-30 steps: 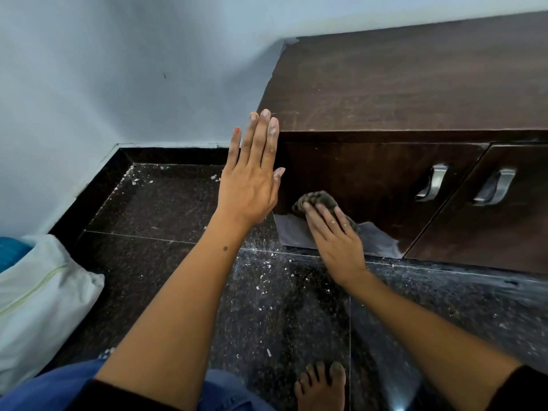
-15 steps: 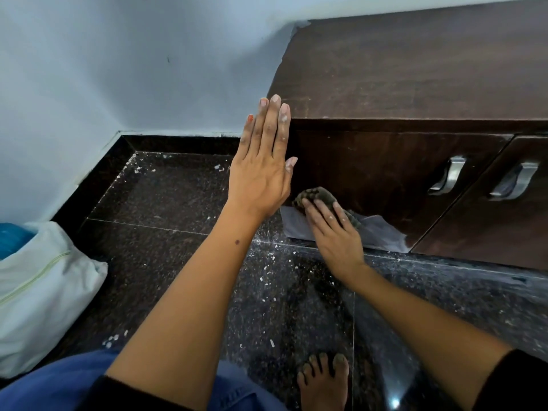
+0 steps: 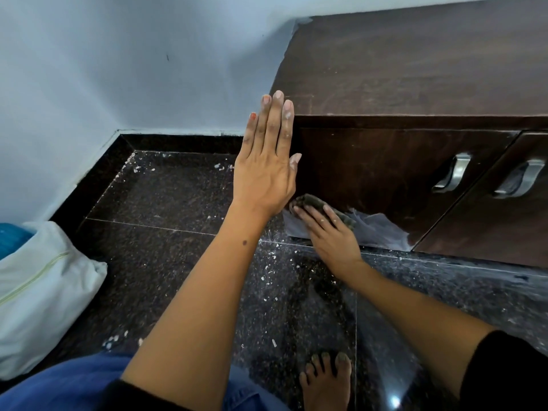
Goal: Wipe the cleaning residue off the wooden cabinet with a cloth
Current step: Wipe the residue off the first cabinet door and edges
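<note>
One bare foot [image 3: 326, 381] stands on the dark shiny floor [image 3: 166, 253], closest of all. Blue trousers [image 3: 65, 384] show at the bottom. One white bag [image 3: 41, 295] lies on the floor at the left side, and you cannot see what is in it. Something blue [image 3: 12, 237] peeks out behind the bag. Lots of little white bits [image 3: 267, 277] are spread over the floor, too many to count.

There are two hands. The right hand [image 3: 329, 232] is low down, near the floor. Its fingers lie nearly straight over one dark, bunched-up cloth [image 3: 314, 200] and press it on the bottom of the cabinet front. A pale grey smear [image 3: 376, 229] shows on the wood just beside the cloth. The left hand [image 3: 267, 164] is open, with straight fingers held together, pointing up. It is flat by the left corner of the wooden cabinet [image 3: 415, 69].

The cabinet has two doors you can see, both closed, and two silver handles [image 3: 452, 176], one on each door. Behind it all is a pale blue wall [image 3: 118, 54]
</note>
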{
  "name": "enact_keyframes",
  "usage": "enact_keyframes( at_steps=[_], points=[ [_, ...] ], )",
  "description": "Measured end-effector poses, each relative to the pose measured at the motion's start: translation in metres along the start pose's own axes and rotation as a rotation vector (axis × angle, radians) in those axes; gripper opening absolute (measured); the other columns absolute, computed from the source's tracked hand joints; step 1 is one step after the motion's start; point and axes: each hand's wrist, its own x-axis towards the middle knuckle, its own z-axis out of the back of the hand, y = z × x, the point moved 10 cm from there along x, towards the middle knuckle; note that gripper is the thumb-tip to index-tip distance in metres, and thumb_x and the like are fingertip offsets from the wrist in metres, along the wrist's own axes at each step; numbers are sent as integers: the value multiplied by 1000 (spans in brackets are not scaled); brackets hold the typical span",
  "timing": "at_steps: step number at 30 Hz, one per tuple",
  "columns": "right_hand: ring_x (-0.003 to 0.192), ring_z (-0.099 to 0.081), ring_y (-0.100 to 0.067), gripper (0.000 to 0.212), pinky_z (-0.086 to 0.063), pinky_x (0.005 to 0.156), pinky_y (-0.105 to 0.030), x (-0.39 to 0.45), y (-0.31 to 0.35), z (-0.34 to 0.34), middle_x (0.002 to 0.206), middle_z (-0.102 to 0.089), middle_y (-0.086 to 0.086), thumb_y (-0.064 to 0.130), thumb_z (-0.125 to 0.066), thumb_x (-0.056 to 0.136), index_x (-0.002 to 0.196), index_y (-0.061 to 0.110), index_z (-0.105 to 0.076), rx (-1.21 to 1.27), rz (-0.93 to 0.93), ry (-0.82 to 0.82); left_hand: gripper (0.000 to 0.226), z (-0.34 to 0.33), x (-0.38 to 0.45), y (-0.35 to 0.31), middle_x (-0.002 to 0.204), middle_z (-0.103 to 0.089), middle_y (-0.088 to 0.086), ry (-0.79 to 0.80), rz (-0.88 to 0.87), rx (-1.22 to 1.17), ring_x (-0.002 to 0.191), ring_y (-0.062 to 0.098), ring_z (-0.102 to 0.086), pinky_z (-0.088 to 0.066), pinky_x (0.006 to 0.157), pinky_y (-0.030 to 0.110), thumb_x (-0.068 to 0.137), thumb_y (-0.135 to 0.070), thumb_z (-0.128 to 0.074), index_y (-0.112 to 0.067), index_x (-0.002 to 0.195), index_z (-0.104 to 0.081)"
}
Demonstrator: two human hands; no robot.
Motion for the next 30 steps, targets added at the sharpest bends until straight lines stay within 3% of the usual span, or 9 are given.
enact_keyframes(
  at_steps=[3,5,8,13,16,19,21,24,30],
  points=[
    [137,-37,-12,51,-15,117,-39,19,15,22,149,-37,8,21,-28,89,139,17,-34,72,2,-123,61,-2,-4,2,153,-16,23,-17,41,-16,144,35,-12,-6,118,42,97,-28,-33,3,146,-14],
    [144,-21,-14,49,-5,118,-42,25,32,11,156,-22,5,27,-35,95,143,18,-36,-2,112,-47,61,-5,-6,1,153,-16,23,-16,52,-25,143,35,-13,-6,118,42,97,-28,-34,3,146,-14],
    [146,14,-20,51,17,111,-45,19,54,-28,159,14,-2,30,-30,102,149,13,-19,-99,308,221,60,-6,-4,0,153,-17,22,-26,42,-23,143,35,-14,-5,118,41,98,-27,-36,3,146,-15],
    [144,21,-21,52,21,107,-48,-2,42,-54,156,22,-3,29,-33,101,149,14,-18,-150,327,316,59,-5,-2,2,154,-17,21,-35,21,3,143,34,-14,-4,118,40,98,-26,-33,1,146,-14],
    [146,14,-20,57,19,109,-48,-1,22,-42,152,28,-3,28,-34,99,149,11,-13,-99,215,194,59,-4,-2,2,153,-18,22,-45,22,3,143,35,-15,-6,118,42,97,-26,-32,2,146,-15],
    [146,-9,-15,57,2,116,-43,6,21,-16,156,8,5,32,-40,96,147,13,-23,-38,135,75,59,-5,-4,2,152,-19,24,-50,35,-6,143,36,-16,-9,118,43,97,-27,-33,3,145,-17],
    [146,-8,-14,55,0,116,-42,12,29,-9,156,6,6,31,-38,97,148,15,-25,-28,153,69,59,-6,-5,1,152,-20,24,-64,44,-9,142,36,-17,-9,118,43,97,-26,-35,3,145,-18],
    [145,15,-19,51,15,112,-44,21,46,-27,154,25,-1,28,-25,103,150,10,-13,-87,276,203,58,-7,-3,-1,151,-22,24,-97,59,-12,142,37,-19,-8,117,42,97,-25,-38,4,144,-20],
    [144,22,-21,49,20,110,-47,2,69,-71,158,17,-3,32,-29,103,149,18,-23,-221,478,476,58,-7,-4,-2,151,-24,24,-111,61,-17,141,37,-20,-9,117,42,97,-25,-38,4,144,-21]
  ],
)
